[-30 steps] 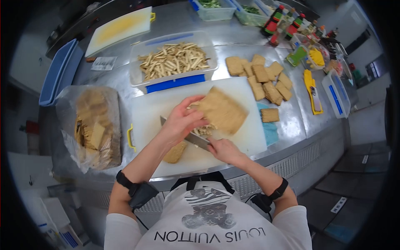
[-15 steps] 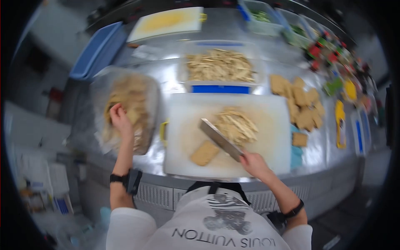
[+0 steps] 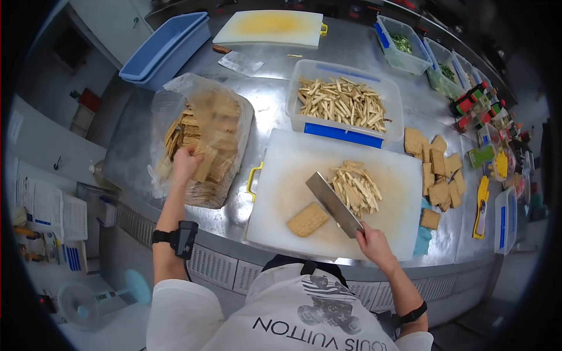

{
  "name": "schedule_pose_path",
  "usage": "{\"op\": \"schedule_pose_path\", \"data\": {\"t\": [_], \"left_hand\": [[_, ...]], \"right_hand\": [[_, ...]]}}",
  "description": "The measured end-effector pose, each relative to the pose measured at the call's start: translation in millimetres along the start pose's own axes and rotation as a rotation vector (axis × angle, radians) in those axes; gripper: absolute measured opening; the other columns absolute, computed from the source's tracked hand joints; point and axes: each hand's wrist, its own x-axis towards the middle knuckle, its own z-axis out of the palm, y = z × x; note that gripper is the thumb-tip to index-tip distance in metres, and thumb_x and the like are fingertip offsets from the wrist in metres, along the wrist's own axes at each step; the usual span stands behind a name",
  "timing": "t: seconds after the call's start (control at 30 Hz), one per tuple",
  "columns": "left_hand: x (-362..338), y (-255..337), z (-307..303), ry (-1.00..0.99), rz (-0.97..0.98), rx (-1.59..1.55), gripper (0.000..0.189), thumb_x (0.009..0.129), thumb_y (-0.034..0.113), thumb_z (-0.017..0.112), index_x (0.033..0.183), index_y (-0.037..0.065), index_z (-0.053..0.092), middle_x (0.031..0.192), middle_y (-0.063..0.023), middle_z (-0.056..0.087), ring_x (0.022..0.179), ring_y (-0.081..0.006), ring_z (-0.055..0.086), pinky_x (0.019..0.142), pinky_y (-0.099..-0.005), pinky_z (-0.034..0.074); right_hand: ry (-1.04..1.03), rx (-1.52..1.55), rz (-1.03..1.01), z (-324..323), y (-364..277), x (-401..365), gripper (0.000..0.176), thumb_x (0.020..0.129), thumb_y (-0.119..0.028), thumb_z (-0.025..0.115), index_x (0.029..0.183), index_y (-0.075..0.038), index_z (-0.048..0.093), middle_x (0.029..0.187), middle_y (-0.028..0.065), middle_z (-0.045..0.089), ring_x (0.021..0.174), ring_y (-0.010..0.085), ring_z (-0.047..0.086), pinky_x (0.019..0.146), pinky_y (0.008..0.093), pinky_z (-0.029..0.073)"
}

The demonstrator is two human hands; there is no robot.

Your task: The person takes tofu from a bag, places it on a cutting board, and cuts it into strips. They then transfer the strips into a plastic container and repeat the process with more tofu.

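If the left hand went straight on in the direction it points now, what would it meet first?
Probably the slices in the bag, just ahead of the left hand, which may already touch one; depth is unclear.

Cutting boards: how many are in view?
2. The near cutting board lies in front of the person, under the cleaver in the right hand; the far cutting board, stained yellow, lies farther back. No others show.

Gap between plastic bag (image 3: 225, 120) and cutting board (image 3: 275, 190), yellow handle (image 3: 250, 182) jutting in, cleaver (image 3: 333, 205) slanting across board
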Motion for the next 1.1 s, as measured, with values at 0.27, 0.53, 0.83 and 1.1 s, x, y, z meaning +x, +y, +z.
{"op": "schedule_pose_path", "data": {"t": [0.27, 0.53, 0.83, 1.1], "left_hand": [[-30.3, -11.6, -19.2, 0.078, 0.008, -1.036, 0.017, 0.079, 0.004, 0.065, 0.095, -0.001, 0.063, 0.083, -0.0033, 0.065, 0.074, -0.0095, 0.061, 0.064, -0.0229, 0.048], [-117.6, 109.7, 75.7, -0.714, 0.245, -0.601, 0.028, 0.074, 0.009, 0.071, 0.098, 0.001, 0.059, 0.08, -0.0022, 0.062, 0.069, -0.0089, 0.057, 0.062, -0.022, 0.046], [-192.0, 126.3, 167.8, -0.143, 0.701, -0.153, 0.054, 0.063, 0.019, 0.076, 0.109, 0.007, 0.05, 0.118, -0.0181, 0.047, 0.107, -0.0358, 0.045, 0.088, -0.0439, 0.038], [-205.8, 132.3, 172.7, -0.108, 0.892, 0.016, 0.05, 0.062, 0.02, 0.074, 0.105, 0.007, 0.054, 0.122, -0.0157, 0.044, 0.11, -0.0328, 0.044, 0.091, -0.043, 0.035]], "right_hand": [[-0.037, 0.019, 0.014, -3.8, -0.7, 2.2, 0.018, 0.084, -0.014, 0.054, 0.097, -0.002, 0.054, 0.065, 0.0211, 0.059, 0.061, 0.0398, 0.058, 0.058, 0.0467, 0.047], [-0.04, -0.007, -0.006, -0.3, 4.0, -0.1, 0.02, 0.085, -0.016, 0.052, 0.102, -0.005, 0.054, 0.067, 0.0204, 0.06, 0.063, 0.0398, 0.059, 0.059, 0.0482, 0.046], [-0.025, -0.057, -0.02, 5.1, -19.2, -9.0, 0.019, 0.087, -0.015, 0.05, 0.104, -0.008, 0.052, 0.068, 0.0185, 0.06, 0.063, 0.0369, 0.059, 0.057, 0.0475, 0.046], [-0.029, -0.063, -0.041, 7.5, -26.9, -9.6, 0.025, 0.086, -0.014, 0.051, 0.111, -0.008, 0.051, 0.067, 0.0174, 0.06, 0.06, 0.0368, 0.059, 0.055, 0.0454, 0.048]]}}
